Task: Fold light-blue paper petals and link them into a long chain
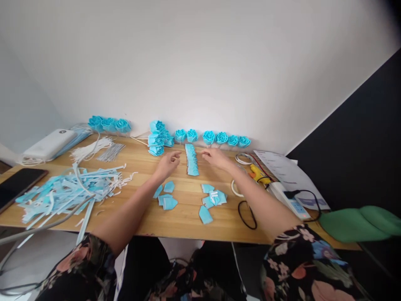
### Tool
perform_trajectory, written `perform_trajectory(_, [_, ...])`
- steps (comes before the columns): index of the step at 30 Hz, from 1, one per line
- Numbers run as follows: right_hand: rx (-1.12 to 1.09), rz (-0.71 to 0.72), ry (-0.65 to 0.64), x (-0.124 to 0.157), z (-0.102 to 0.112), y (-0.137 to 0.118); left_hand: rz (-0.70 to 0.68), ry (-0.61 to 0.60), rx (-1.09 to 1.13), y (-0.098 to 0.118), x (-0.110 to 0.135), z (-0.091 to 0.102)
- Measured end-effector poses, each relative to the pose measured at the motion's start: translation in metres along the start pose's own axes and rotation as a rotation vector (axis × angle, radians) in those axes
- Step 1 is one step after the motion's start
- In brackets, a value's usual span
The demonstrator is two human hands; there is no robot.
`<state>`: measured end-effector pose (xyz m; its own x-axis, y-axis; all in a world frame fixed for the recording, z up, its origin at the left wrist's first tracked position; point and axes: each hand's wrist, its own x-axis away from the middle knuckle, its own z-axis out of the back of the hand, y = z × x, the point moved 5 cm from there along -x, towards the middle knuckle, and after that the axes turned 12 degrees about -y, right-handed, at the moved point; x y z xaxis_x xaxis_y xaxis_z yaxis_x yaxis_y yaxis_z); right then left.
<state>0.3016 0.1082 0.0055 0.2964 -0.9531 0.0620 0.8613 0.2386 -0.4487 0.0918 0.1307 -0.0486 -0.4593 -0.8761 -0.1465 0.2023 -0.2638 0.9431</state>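
Both my arms reach forward over a wooden table (184, 221). My left hand (168, 163) and my right hand (216, 158) rest either side of a row of overlapping blue petal pieces (191, 160), fingers loosely curled and pointing at it, holding nothing I can see. Loose blue petal pieces (166, 196) lie under my left forearm, and more blue pieces (212, 200) sit under my right forearm. Finished blue fabric roses (225, 139) line the wall, with another cluster of roses (158, 138) to the left.
A heap of blue and white strips (65, 190) covers the left side. A phone (17, 184) and a white power bank (50, 144) lie far left. A yellow glue gun (258, 173), cables, a power strip (290, 200), papers (286, 169) and a green cushion (360, 223) are on the right.
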Motion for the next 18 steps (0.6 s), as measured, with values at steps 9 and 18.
perform_trajectory(9, [0.052,-0.066,-0.363,0.077,-0.020,-0.004,0.006,-0.099,0.053,0.013,0.008,-0.015])
perform_trajectory(18, [0.005,-0.004,-0.099,0.072,-0.027,-0.015,0.046,-0.158,0.138,0.015,0.011,-0.021])
